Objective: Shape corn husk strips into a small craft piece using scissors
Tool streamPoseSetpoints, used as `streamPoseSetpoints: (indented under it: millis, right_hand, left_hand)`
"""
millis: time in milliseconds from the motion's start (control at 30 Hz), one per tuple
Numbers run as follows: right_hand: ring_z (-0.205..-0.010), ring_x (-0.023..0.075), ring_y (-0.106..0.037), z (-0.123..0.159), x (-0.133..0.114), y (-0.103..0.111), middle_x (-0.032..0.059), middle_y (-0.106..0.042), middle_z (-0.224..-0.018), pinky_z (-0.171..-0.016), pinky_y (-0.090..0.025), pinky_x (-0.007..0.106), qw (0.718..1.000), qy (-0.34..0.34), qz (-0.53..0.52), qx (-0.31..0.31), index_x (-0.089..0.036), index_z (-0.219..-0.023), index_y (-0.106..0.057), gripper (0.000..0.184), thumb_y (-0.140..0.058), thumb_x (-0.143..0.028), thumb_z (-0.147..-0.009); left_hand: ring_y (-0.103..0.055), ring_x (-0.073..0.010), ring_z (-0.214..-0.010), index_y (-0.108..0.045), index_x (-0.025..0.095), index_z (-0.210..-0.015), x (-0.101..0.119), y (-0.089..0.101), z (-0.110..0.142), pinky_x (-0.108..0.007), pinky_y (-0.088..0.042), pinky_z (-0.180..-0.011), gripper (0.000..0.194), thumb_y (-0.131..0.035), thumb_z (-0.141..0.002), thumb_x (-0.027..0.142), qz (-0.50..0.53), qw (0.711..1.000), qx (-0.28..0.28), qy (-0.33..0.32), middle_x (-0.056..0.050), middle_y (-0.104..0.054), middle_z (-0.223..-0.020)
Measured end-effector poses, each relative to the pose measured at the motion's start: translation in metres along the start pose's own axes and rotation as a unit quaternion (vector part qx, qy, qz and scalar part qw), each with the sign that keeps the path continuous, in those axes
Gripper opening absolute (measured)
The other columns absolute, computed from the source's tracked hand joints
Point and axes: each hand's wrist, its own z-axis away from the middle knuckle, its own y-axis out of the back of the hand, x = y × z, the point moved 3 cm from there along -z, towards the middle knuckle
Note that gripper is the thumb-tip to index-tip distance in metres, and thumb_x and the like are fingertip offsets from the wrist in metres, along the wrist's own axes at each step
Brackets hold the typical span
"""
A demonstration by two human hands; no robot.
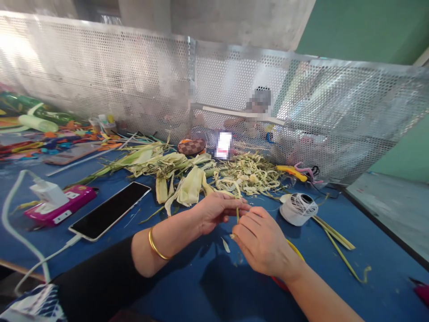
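A thin pale-green strip of corn husk [237,215] stands between my two hands over the blue tabletop. Its curled upper end rises above the fingers of my left hand [216,210], which pinches it from the left. My right hand [263,241] is closed on the strip's lower part, and its curled fingers hide the rest. Just beyond my hands lies a pile of thin shredded husk strips [250,174]. Wider corn husks [191,185] spread to the left of it. A spool of white thread [298,215] sits right of my right hand.
Dry stalks [342,250] lie at the right. On the left are a charging phone [112,210] and a magenta power strip [62,208] with a white plug. A lit phone [224,145] leans near the perforated metal screen [144,80]; a person is behind it. Yellow-handled scissors [292,172] lie near the screen.
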Motion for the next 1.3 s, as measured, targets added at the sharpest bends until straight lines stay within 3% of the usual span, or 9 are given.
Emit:
streamPoseSetpoints:
  millis: [200,300,367,467,533,667,867,1033,1300]
  right_hand:
    - [-0.065,0.017,-0.047,-0.004,-0.008,0.002,0.0043,-0.053,-0.064,-0.072,-0.039,0.035,0.996,0.007,-0.085,-0.016,-0.016,-0.067,-0.055,0.028,-0.04,-0.016,-0.09]
    - [-0.067,0.0169,-0.051,-0.002,-0.006,0.008,0.0045,-0.058,-0.071,-0.074,-0.04,0.035,0.985,-0.011,-0.169,0.013,-0.015,-0.088,-0.059,0.026,-0.037,-0.026,-0.095]
    - [-0.071,0.0174,-0.056,0.001,0.003,0.013,0.0047,-0.062,-0.077,-0.077,-0.041,0.035,0.974,-0.07,-0.199,0.085,-0.015,-0.105,-0.056,0.028,-0.034,-0.03,-0.097]
    - [-0.081,0.0198,-0.06,0.011,0.03,0.017,0.0061,-0.065,-0.084,-0.077,-0.042,0.034,0.935,-0.27,-0.133,0.187,-0.019,-0.1,-0.058,0.021,-0.041,-0.029,-0.094]
    - [-0.079,0.0207,-0.06,0.014,0.044,0.011,0.0061,-0.066,-0.083,-0.069,-0.042,0.031,0.913,-0.363,-0.122,0.14,-0.02,-0.09,-0.06,0.019,-0.047,-0.034,-0.091]
    - [-0.065,0.0175,-0.058,0.011,0.051,-0.007,0.0012,-0.066,-0.071,-0.059,-0.04,0.028,0.892,-0.38,-0.236,-0.057,-0.021,-0.08,-0.061,0.025,-0.047,-0.04,-0.09]
    - [-0.059,0.0144,-0.054,0.012,0.047,-0.006,-0.001,-0.061,-0.061,-0.056,-0.039,0.025,0.861,-0.374,-0.317,-0.134,-0.02,-0.063,-0.053,0.03,-0.047,-0.037,-0.087]
    - [-0.06,0.0146,-0.056,0.018,0.055,-0.006,-0.0013,-0.061,-0.06,-0.061,-0.042,0.027,0.784,-0.413,-0.419,-0.196,-0.019,-0.066,-0.06,0.024,-0.055,-0.037,-0.082]
    - [-0.059,0.0134,-0.055,0.022,0.055,-0.025,0.0004,-0.061,-0.062,-0.062,-0.044,0.028,0.607,-0.521,-0.598,0.054,-0.016,-0.076,-0.065,0.033,-0.069,-0.049,-0.07]
  left_hand:
    - [-0.054,-0.0063,-0.06,-0.074,0.01,-0.081,-0.005,0.004,-0.003,-0.016,-0.019,-0.038,0.019,-0.074,-0.07,0.026,-0.006,1.0,-0.002,-0.015,-0.01,-0.072,-0.084]
    - [-0.06,-0.009,-0.066,-0.072,0.01,-0.079,-0.001,0.005,-0.003,-0.015,-0.021,-0.037,0.011,-0.068,-0.075,0.02,0.013,1.0,0.017,-0.007,-0.01,-0.072,-0.086]
    - [-0.063,-0.0096,-0.07,-0.07,0.01,-0.081,0.003,0.004,-0.001,-0.014,-0.023,-0.038,0.008,-0.063,-0.079,0.014,0.028,0.999,0.035,0.009,-0.011,-0.072,-0.089]
    - [-0.063,-0.0085,-0.069,-0.069,0.011,-0.086,0.008,0.001,0.001,-0.014,-0.024,-0.038,0.012,-0.058,-0.082,0.015,0.033,0.999,0.032,0.028,-0.01,-0.072,-0.089]
    - [-0.062,-0.0078,-0.064,-0.069,0.011,-0.085,0.01,0.0,0.003,-0.015,-0.024,-0.038,0.017,-0.056,-0.086,0.021,0.032,0.999,0.025,0.035,-0.009,-0.071,-0.084]
    - [-0.051,-0.0052,-0.052,-0.069,0.009,-0.082,0.009,0.0,0.004,-0.017,-0.02,-0.037,0.018,-0.061,-0.082,0.026,0.0,1.0,0.018,0.01,-0.005,-0.066,-0.07]
    - [-0.04,-0.0037,-0.047,-0.071,0.009,-0.077,0.004,0.0,0.003,-0.019,-0.016,-0.038,0.018,-0.069,-0.072,0.026,-0.106,0.994,0.019,-0.008,-0.001,-0.061,-0.061]
    - [-0.038,-0.0036,-0.046,-0.071,0.01,-0.076,0.002,-0.001,0.002,-0.019,-0.015,-0.038,0.015,-0.067,-0.072,0.024,-0.097,0.995,0.002,0.017,0.0,-0.058,-0.058]
    - [-0.036,-0.0046,-0.044,-0.069,0.011,-0.073,-0.001,-0.008,0.008,-0.02,-0.012,-0.038,0.035,-0.071,-0.068,0.046,-0.13,0.986,-0.076,0.066,-0.002,-0.06,-0.058]
